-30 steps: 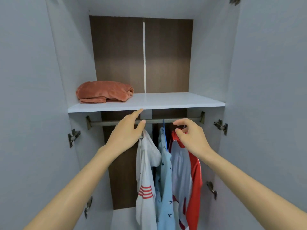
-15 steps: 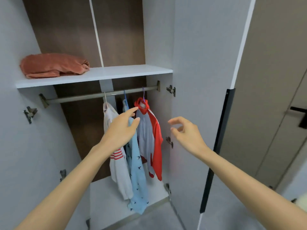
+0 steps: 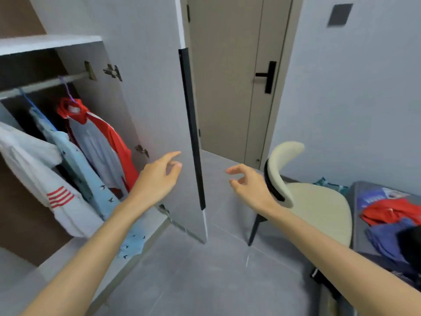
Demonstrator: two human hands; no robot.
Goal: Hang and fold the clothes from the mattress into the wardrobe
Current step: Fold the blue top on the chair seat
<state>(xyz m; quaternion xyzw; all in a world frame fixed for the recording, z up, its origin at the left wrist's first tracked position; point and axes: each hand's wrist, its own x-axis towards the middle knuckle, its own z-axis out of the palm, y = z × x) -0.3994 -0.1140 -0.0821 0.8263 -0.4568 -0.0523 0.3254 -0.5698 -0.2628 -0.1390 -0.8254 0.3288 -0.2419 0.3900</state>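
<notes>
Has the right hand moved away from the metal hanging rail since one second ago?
Yes. The right hand left the metal hanging rail, moving right past the black door handle.

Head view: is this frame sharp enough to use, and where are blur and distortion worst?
Head view: usable, though blur smears the rail and white striped shirt at the left edge; left hand and right hand are fairly crisp. Head view: the wide-angle lens bows the black handle strip. Head view: lighting soft, even, no glare.
</notes>
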